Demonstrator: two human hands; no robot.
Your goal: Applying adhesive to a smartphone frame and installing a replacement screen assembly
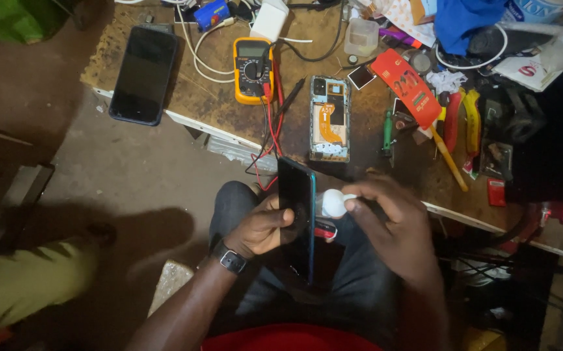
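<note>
My left hand (pixel 263 227) grips a dark phone (pixel 296 214), held on edge over my lap with its teal rim facing me. A black watch (pixel 232 260) sits on that wrist. My right hand (pixel 392 224) pinches a small white bottle (pixel 333 203) by its cap, right beside the phone's edge. The bottle's lower part is hidden behind the phone and my fingers.
On the worn workbench (pixel 210 97) lie an opened phone body (pixel 330 117) with an orange ribbon cable, a yellow multimeter (pixel 253 69) with red and black leads, a black phone (pixel 145 75), a red packet (pixel 406 84), pliers (pixel 461 120) and several small parts. Someone's pale green trouser leg (pixel 21 286) is at the left.
</note>
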